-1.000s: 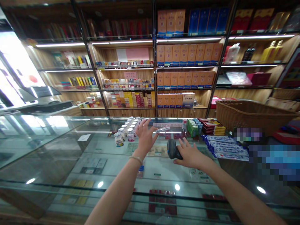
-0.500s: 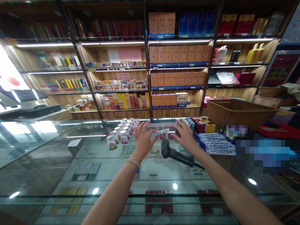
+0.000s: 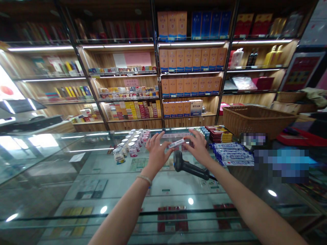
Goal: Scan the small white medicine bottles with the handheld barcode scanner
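A slim white packet with a barcode (image 3: 176,143) is held level over the glass counter. My left hand (image 3: 156,151) pinches its left end between thumb and fingers. At the right end, the thumb and forefinger of my right hand (image 3: 198,148) close on the packet, other fingers raised. Just below lies a black handheld barcode scanner (image 3: 191,167) on the glass, its head toward the packet and its cable running off under my right forearm. Left of my left hand stand rows of small white-capped jars (image 3: 133,149).
Blue-and-white packets (image 3: 232,153) lie right of my right hand, with red-and-yellow boxes (image 3: 218,133) behind them. A wicker basket (image 3: 255,119) stands at the back right. The glass counter (image 3: 109,183) has goods beneath it. Stocked shelves (image 3: 160,115) line the wall.
My right hand has moved left, its thumb and forefinger coming from apart onto the packet's right end. The packet's barcode face shows more fully. The camera view has shifted slightly.
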`<state>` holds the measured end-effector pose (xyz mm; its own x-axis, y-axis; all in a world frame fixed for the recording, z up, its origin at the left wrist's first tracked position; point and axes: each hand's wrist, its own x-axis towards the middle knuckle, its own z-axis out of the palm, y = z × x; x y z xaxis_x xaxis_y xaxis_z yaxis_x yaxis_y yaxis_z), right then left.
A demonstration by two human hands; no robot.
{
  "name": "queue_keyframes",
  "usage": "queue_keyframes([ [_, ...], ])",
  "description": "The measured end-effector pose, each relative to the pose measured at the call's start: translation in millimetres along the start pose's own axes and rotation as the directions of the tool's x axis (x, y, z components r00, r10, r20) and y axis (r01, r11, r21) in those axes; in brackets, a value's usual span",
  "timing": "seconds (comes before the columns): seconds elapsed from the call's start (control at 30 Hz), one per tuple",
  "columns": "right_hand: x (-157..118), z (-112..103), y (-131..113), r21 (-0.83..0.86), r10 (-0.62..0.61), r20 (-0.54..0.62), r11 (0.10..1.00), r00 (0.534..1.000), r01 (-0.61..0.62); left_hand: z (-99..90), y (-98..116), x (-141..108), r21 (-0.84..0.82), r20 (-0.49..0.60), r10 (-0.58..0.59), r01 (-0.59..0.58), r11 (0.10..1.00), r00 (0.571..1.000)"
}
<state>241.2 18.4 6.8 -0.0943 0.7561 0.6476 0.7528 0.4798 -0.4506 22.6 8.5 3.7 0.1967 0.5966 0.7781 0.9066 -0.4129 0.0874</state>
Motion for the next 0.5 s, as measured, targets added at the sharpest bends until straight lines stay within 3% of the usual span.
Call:
queue_keyframes([
  [0.3, -3.9, -1.6, -10.8, 0.068, -0.076, -0.058, 0.995, 0.995, 0.080, 1.4, 7.5, -3.7, 0.005, 0.028, 0.078, -0.078, 0.997, 0.997],
  [0.5, 2.5, 3.4, -14.9, 0.000, -0.089, -0.038, 0.996, 0.995, 0.089, 4.6, -2.6, -3.5, -0.007, 0.037, 0.072, -0.071, 0.997, 0.997],
])
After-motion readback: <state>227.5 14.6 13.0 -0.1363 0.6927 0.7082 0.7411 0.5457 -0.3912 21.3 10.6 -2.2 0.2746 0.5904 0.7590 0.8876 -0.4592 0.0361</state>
